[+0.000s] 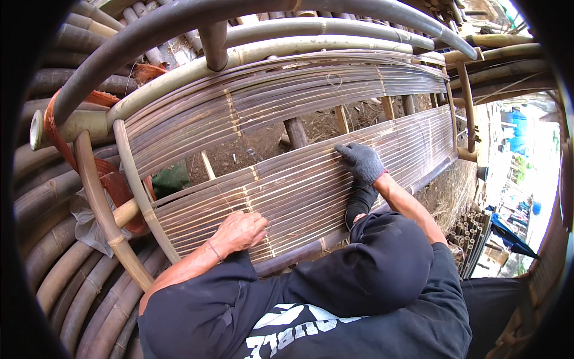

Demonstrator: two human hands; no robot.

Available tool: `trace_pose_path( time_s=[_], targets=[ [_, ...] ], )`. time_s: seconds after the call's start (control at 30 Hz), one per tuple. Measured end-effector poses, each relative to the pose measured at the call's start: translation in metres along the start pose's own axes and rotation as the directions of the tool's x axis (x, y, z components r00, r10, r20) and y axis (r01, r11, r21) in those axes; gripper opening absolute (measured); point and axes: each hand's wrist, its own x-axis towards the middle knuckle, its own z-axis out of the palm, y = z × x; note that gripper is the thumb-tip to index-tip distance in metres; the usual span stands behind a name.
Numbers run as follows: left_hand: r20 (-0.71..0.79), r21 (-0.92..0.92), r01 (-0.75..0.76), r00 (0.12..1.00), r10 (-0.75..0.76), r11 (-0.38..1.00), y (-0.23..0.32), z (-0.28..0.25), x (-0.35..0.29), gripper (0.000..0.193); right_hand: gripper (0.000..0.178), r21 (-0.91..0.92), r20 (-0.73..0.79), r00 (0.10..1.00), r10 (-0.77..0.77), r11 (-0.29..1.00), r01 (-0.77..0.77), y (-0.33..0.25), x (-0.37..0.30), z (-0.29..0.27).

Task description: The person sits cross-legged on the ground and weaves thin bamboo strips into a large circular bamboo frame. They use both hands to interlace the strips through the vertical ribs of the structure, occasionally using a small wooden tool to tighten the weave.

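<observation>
My left hand (238,230), bare with a thin band at the wrist, is closed low over the left part of a slatted bamboo panel (311,185). A thin strand (222,194) runs down over the slats toward its fingers; whatever they pinch is hidden. My right hand (360,161), in a grey knit glove, lies on the panel's far edge, its fingers stretched out to the left. Pale crosswise bindings (246,194) cross the narrow brown slats. Beyond a gap stands a second slatted panel (287,96), built into the same bamboo frame (143,191).
Thick bamboo poles (84,287) are stacked at the left, and more lie behind the frame. An orange strap (110,179) hangs round the frame's left end. Brown soil (263,146) shows through the gap. Cut bamboo pieces (469,230) are bundled at the right.
</observation>
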Motion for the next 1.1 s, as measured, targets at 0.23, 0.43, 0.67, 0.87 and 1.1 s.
trace_pose_path(
  time_s=[0.23, 0.43, 0.67, 0.87, 1.1],
  targets=[
    [0.035, 0.019, 0.065, 0.997, -0.065, 0.998, 0.001, -0.001, -0.005, 0.017, 0.031, 0.146, 0.144, 0.934, 0.327, 0.927, -0.347, -0.011, 0.012, 0.006],
    [-0.015, 0.016, 0.047, 0.999, -0.047, 0.999, 0.001, -0.002, -0.006, 0.016, 0.037, -0.045, 0.273, 0.898, 0.345, 0.937, -0.346, -0.027, 0.032, 0.01],
    [-0.06, -0.001, 0.062, 0.996, -0.062, 0.998, 0.001, -0.002, -0.015, 0.017, 0.035, 0.277, 0.481, 0.811, 0.333, 0.82, -0.501, -0.063, 0.056, 0.003],
    [-0.234, -0.258, 0.041, 0.967, -0.103, 0.965, 0.017, -0.023, 0.017, 0.016, 0.022, 0.964, 0.255, 0.966, -0.037, -0.063, -0.257, -0.154, 0.084, -0.04],
    [-0.589, -0.198, 0.158, 0.769, -0.246, 0.967, -0.018, -0.107, 0.025, 0.027, 0.03, 0.824, 0.537, 0.813, -0.228, 0.349, -0.447, -0.182, 0.049, -0.118]
  ],
)
